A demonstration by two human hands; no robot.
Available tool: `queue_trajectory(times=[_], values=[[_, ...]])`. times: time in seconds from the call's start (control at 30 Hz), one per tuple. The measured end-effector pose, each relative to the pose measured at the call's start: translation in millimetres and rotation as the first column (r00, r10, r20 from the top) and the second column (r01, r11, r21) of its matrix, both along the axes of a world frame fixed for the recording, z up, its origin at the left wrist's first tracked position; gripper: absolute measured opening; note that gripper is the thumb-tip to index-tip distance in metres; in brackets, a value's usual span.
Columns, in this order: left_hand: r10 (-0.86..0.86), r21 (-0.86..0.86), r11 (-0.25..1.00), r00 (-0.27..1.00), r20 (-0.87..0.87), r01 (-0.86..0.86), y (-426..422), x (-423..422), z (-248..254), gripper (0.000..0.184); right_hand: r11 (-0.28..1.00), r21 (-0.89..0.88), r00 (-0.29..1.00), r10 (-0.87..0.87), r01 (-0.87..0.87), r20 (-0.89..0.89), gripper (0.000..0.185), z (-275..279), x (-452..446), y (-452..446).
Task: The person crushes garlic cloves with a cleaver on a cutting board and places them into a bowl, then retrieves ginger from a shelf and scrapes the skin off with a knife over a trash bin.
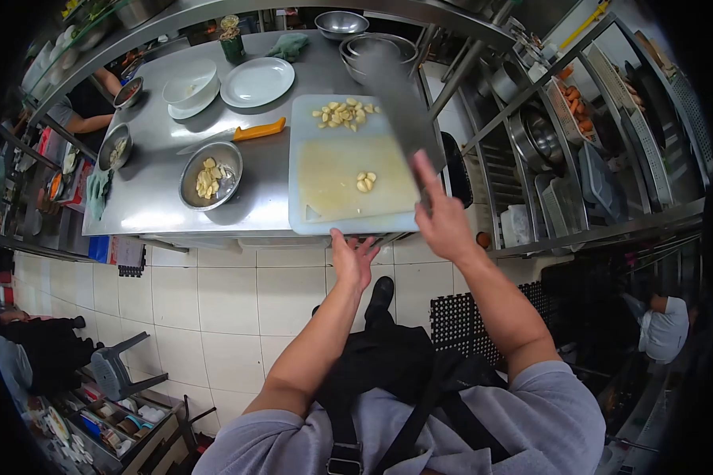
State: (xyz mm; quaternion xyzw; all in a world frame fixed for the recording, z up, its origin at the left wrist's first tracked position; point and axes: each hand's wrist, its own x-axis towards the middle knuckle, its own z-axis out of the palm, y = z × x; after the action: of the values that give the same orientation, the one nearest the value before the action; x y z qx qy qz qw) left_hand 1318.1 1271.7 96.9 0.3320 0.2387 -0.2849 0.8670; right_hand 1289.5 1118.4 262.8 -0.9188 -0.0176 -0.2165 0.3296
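My right hand [444, 222] is wrapped round the handle of a cleaver, whose broad grey blade [396, 95] is smeared by motion over the right side of the cutting board. Below the board's near edge is my left hand [352, 261], fingers apart and holding nothing; whether it touches the board I cannot tell. The white cutting board [297, 158] has a yellowed middle. A few peeled garlic cloves [365, 182] lie near its centre, and a bigger pile of garlic cloves [345, 113] sits at its far end. Left of the board, a steel bowl [186, 190] holds flattened garlic [208, 179].
A knife with an orange handle [261, 130] lies behind the steel bowl. Further back are a white plate [257, 82], a white bowl [190, 85] and nested metal bowls [380, 49]. Steel shelving [531, 158] stands on the right; another person's arm [91, 123] shows at far left.
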Motion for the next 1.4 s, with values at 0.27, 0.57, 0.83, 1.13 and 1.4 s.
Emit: queue_trajectory(times=[0.27, 0.57, 0.83, 1.13, 1.4], values=[[0.041, -0.037, 0.998, 0.970, -0.238, -0.052, -22, 44, 26, 0.080, 0.979, -0.201, 0.588, -0.154, -0.016, -0.794, 0.102, -125, -20, 19], [-0.282, 0.163, 0.941, 0.954, -0.101, 0.295, 17, -5, 12, 0.066, 0.868, 0.486, 0.756, 0.248, 0.104, -0.605, 0.095, -99, -30, -28], [-0.716, 0.683, 0.467, 0.213, 0.665, -0.561, -24, 67, 22, 0.043, -0.414, 0.902, 0.932, 0.359, 0.117, 0.043, 0.053, -139, -76, -89], [-0.842, 0.678, 0.539, -0.297, 0.450, -0.500, -150, 175, 23, 0.037, -0.518, 0.842, 0.924, 0.376, 0.151, 0.067, 0.041, -174, -126, -95], [-0.843, 0.792, 0.501, -0.405, 0.354, -0.348, -86, 182, 17, 0.027, -0.512, 0.836, 0.908, 0.418, 0.197, 0.042, 0.045, -175, -118, -106]])
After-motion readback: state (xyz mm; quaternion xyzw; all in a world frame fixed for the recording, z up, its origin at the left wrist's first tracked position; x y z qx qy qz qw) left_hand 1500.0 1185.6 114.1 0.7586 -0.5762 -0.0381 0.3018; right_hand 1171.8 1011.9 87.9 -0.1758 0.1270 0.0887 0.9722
